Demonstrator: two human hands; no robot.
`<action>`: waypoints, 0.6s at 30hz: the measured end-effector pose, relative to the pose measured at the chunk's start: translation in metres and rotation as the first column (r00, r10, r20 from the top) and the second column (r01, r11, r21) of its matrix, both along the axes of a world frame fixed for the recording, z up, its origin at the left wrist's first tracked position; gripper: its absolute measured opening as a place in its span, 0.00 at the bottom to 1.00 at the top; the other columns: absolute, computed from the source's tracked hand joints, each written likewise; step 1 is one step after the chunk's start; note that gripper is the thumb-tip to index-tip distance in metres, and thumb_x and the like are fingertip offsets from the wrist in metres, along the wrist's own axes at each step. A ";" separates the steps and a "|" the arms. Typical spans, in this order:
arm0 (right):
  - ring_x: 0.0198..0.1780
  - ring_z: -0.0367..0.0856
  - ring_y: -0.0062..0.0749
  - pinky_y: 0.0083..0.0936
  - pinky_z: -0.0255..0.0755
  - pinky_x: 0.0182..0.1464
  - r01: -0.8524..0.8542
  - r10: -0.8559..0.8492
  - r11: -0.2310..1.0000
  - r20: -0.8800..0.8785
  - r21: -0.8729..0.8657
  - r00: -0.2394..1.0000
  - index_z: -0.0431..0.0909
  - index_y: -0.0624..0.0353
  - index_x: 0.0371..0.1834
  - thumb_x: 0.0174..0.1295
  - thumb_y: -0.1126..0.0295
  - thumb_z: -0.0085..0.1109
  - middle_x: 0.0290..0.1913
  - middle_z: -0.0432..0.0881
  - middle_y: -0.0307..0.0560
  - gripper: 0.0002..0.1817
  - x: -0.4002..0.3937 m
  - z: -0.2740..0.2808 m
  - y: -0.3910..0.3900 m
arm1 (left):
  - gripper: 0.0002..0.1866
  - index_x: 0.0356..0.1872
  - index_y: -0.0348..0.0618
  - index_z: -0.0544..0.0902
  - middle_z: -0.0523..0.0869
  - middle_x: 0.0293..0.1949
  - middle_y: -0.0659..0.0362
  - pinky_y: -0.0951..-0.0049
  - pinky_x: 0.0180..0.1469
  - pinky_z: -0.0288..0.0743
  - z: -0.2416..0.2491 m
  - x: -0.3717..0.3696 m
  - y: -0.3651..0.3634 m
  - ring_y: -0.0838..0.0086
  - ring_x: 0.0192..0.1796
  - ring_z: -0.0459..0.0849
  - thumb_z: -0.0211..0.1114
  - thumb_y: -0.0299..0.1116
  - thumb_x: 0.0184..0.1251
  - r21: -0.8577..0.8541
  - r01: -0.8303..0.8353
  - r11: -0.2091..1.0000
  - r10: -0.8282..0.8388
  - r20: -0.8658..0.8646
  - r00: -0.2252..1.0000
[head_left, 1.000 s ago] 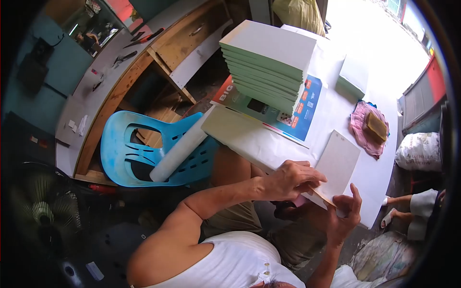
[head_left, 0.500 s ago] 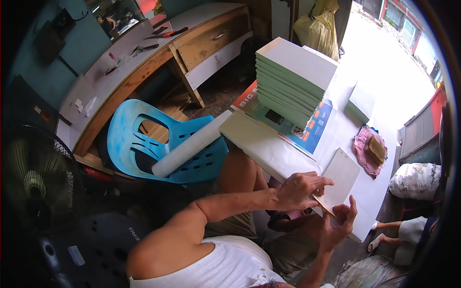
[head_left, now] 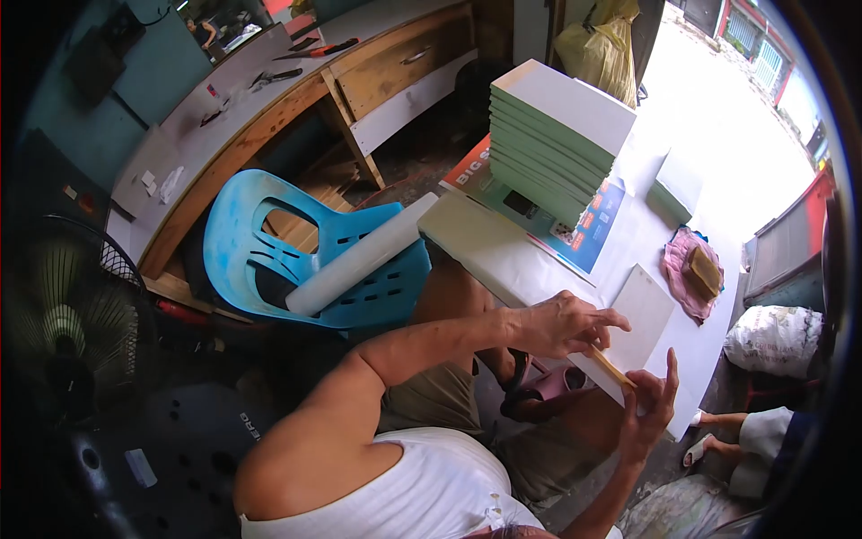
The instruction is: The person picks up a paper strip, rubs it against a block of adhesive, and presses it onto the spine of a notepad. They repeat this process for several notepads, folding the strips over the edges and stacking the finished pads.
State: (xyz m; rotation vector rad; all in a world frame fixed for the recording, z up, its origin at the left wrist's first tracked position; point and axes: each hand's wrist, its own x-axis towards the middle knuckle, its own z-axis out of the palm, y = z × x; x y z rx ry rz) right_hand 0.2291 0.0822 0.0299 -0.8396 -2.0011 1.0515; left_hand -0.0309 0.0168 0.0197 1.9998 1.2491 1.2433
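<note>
A thin tan strip (head_left: 614,367) runs along the near end of a pale flat booklet (head_left: 645,310), which lies at the edge of the white-covered table (head_left: 539,286). At the strip's left end, the fingers of my left hand (head_left: 564,325) are bent and pinched on it, with the forefinger reaching over the booklet. My right hand (head_left: 648,406) holds the other end between thumb and fingertips, one finger pointing up. Beyond the booklet, a brown sponge-like block (head_left: 704,270) rests on a crumpled pink cloth (head_left: 680,278).
A tall stack of green-edged pads (head_left: 552,148) stands on a printed poster (head_left: 588,251). Farther right sits a smaller stack (head_left: 675,186). A white roll (head_left: 359,256) lies across a blue chair (head_left: 260,202). Another person's legs (head_left: 732,431) show at lower right.
Both hands have risen slightly in view, and the right hand has shifted a little to the right. More of the strip's tan face now shows between them.
</note>
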 end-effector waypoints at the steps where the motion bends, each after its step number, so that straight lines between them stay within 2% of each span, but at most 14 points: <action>1: 0.46 0.88 0.31 0.29 0.81 0.54 -0.019 0.019 1.000 0.005 0.009 1.000 0.59 0.56 0.82 0.61 0.88 0.61 0.43 0.87 0.47 0.44 0.002 -0.001 0.002 | 0.40 0.70 0.51 0.71 0.92 0.42 0.61 0.65 0.54 0.87 0.000 -0.002 0.001 0.63 0.45 0.92 0.75 0.18 0.54 -0.006 0.016 1.000 -0.016 -0.004 1.000; 5: 0.50 0.88 0.34 0.33 0.81 0.58 -0.073 0.069 0.993 0.046 0.090 0.997 0.59 0.54 0.82 0.64 0.87 0.61 0.47 0.87 0.49 0.42 0.011 -0.006 0.008 | 0.41 0.71 0.51 0.69 0.92 0.43 0.58 0.66 0.57 0.87 0.001 -0.008 0.004 0.64 0.46 0.93 0.75 0.18 0.55 -0.025 0.065 0.998 -0.065 -0.013 0.998; 9: 0.53 0.87 0.37 0.35 0.80 0.60 -0.101 0.089 0.984 0.090 0.146 0.992 0.64 0.55 0.79 0.58 0.87 0.64 0.53 0.85 0.51 0.42 0.015 -0.004 0.009 | 0.40 0.71 0.50 0.71 0.90 0.47 0.55 0.64 0.60 0.85 0.005 -0.009 0.002 0.63 0.51 0.91 0.77 0.20 0.54 -0.086 0.100 0.991 -0.101 0.000 0.995; 11: 0.54 0.87 0.39 0.35 0.80 0.61 -0.160 0.133 0.964 0.134 0.213 0.982 0.68 0.57 0.76 0.55 0.87 0.66 0.56 0.84 0.52 0.41 0.018 0.002 0.008 | 0.38 0.68 0.49 0.74 0.89 0.50 0.54 0.62 0.62 0.82 0.010 -0.013 0.000 0.61 0.54 0.87 0.78 0.22 0.53 0.051 0.084 0.995 -0.078 -0.102 0.992; 12: 0.55 0.86 0.42 0.36 0.80 0.61 -0.182 0.169 0.968 0.089 0.172 0.982 0.73 0.60 0.71 0.51 0.86 0.67 0.58 0.82 0.54 0.38 0.019 -0.001 0.012 | 0.37 0.67 0.48 0.76 0.88 0.51 0.54 0.62 0.63 0.81 0.009 -0.010 0.000 0.60 0.55 0.86 0.79 0.23 0.53 0.105 0.103 0.989 -0.089 -0.131 0.987; 13: 0.54 0.86 0.44 0.37 0.81 0.59 -0.213 0.200 0.962 0.092 0.173 0.976 0.76 0.62 0.67 0.51 0.85 0.67 0.58 0.81 0.56 0.34 0.019 0.002 0.015 | 0.37 0.66 0.48 0.78 0.87 0.53 0.55 0.61 0.64 0.80 0.012 -0.008 -0.001 0.60 0.57 0.84 0.80 0.25 0.50 0.084 0.077 0.993 -0.063 -0.164 0.984; 14: 0.55 0.86 0.45 0.37 0.82 0.57 -0.221 0.190 0.950 0.156 0.219 0.969 0.78 0.63 0.61 0.51 0.84 0.68 0.59 0.80 0.58 0.30 0.017 0.012 0.015 | 0.37 0.65 0.48 0.80 0.86 0.55 0.55 0.61 0.64 0.79 0.017 -0.008 -0.002 0.60 0.59 0.82 0.82 0.26 0.48 0.056 0.070 0.996 -0.059 -0.183 0.981; 15: 0.56 0.85 0.46 0.36 0.83 0.55 -0.236 0.190 0.938 0.193 0.253 0.963 0.80 0.63 0.58 0.52 0.82 0.70 0.61 0.80 0.57 0.26 0.014 0.024 0.016 | 0.36 0.64 0.47 0.81 0.86 0.56 0.55 0.61 0.63 0.79 0.022 -0.009 -0.001 0.58 0.58 0.83 0.82 0.28 0.49 0.056 0.041 0.998 -0.024 -0.273 0.962; 18: 0.58 0.85 0.45 0.35 0.84 0.55 -0.243 0.193 0.930 0.196 0.277 0.961 0.82 0.59 0.51 0.51 0.82 0.74 0.62 0.80 0.50 0.22 0.014 0.037 0.024 | 0.34 0.61 0.47 0.83 0.87 0.56 0.57 0.61 0.63 0.80 0.029 -0.012 0.008 0.58 0.57 0.84 0.83 0.30 0.48 0.178 0.033 0.983 0.035 -0.365 0.930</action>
